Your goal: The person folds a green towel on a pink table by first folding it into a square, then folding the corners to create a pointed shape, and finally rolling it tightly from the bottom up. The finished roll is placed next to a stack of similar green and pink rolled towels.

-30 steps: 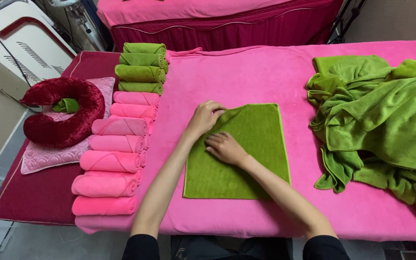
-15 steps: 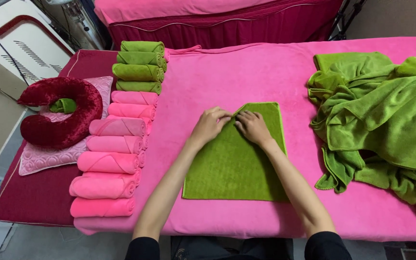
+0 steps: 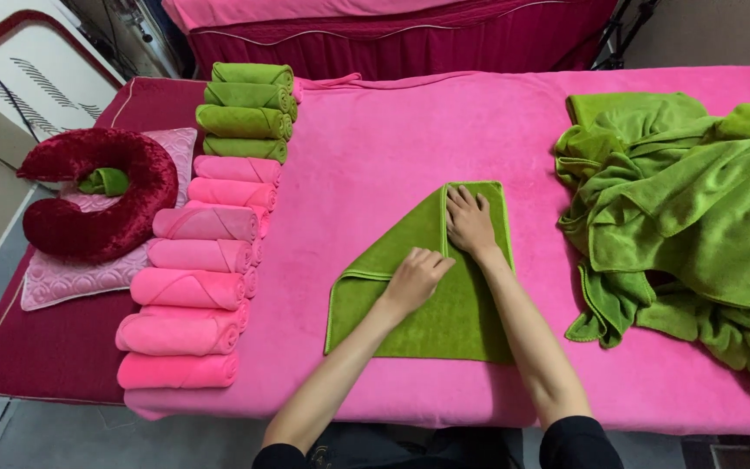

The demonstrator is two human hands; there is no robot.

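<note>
From the head view, a green towel (image 3: 444, 295) lies flat near the middle of the pink-covered bed (image 3: 375, 156), its far-left corner folded diagonally inward. The left hand (image 3: 416, 280) rests palm down with fingers loosely curled on the folded flap, and the right hand (image 3: 469, 222) lies spread flat on the towel's far edge. Rolled pink towels (image 3: 197, 291) and rolled green towels (image 3: 246, 111) line the left side, and a heap of green towels (image 3: 687, 226) sits right.

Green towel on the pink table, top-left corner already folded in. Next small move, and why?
Probably press the left hand along the diagonal fold to flatten it while the right hand pins the top edge. The green towel has its corner turned in, but the fold edge looks raised, unlike the tight rolled towels at left.
</note>
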